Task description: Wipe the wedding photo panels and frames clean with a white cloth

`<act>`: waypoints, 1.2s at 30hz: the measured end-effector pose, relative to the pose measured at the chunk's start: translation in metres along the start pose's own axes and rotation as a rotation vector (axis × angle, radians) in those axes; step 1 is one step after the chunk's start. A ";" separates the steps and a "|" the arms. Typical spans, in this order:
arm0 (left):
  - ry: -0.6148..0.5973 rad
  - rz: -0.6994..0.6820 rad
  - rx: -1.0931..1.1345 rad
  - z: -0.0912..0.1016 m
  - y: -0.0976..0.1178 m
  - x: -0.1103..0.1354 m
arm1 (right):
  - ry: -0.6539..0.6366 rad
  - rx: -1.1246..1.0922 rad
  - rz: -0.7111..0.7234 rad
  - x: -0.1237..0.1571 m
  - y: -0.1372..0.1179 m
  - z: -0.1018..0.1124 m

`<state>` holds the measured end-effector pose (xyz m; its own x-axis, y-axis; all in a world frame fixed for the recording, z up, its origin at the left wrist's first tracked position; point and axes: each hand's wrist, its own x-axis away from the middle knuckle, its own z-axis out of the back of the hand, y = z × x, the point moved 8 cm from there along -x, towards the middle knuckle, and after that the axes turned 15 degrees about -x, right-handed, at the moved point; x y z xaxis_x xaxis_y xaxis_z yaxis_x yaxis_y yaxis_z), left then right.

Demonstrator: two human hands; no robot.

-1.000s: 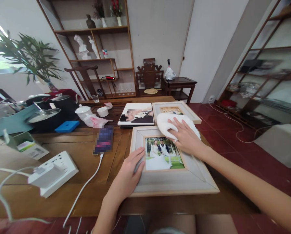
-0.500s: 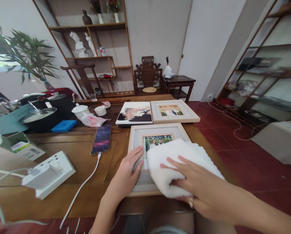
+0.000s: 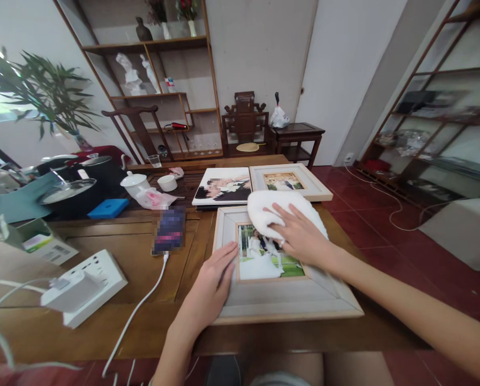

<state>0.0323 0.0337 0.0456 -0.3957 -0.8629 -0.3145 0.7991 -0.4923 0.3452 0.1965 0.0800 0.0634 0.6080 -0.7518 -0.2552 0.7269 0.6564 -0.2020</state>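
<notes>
A pale wooden picture frame with a wedding photo lies flat on the wooden table in front of me. My left hand rests flat on the frame's left border, fingers stretched out. My right hand presses a white fluffy cloth onto the frame's upper part, fingers spread over the cloth. Behind this frame lie a second pale frame and an unframed photo print.
A phone with a white cable lies left of the frame. A white power strip sits at the near left. Pots, a blue box, a teapot and a cup stand at the far left. Shelves line both walls.
My right hand has swept the cloth from the frame's near edge back up to its far part, uncovering the photo. The left hand has stayed on the frame's left border.
</notes>
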 end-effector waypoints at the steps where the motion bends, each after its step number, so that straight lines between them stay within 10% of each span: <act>1: -0.001 0.002 0.002 0.000 0.000 0.000 | 0.008 0.033 -0.005 -0.007 0.006 0.000; 6: -0.013 0.007 0.009 0.000 0.000 0.000 | -0.056 -0.006 -0.051 -0.015 0.010 -0.006; 21: 0.002 0.012 0.002 -0.004 -0.004 0.000 | -0.470 -0.397 -0.058 0.077 -0.105 0.012; 36: 0.001 0.015 0.039 -0.001 -0.002 0.001 | -0.043 0.042 -0.057 -0.026 0.018 -0.008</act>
<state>0.0305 0.0339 0.0433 -0.3834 -0.8699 -0.3103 0.7865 -0.4836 0.3840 0.1914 0.1121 0.0588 0.5778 -0.7905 -0.2032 0.7728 0.6099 -0.1753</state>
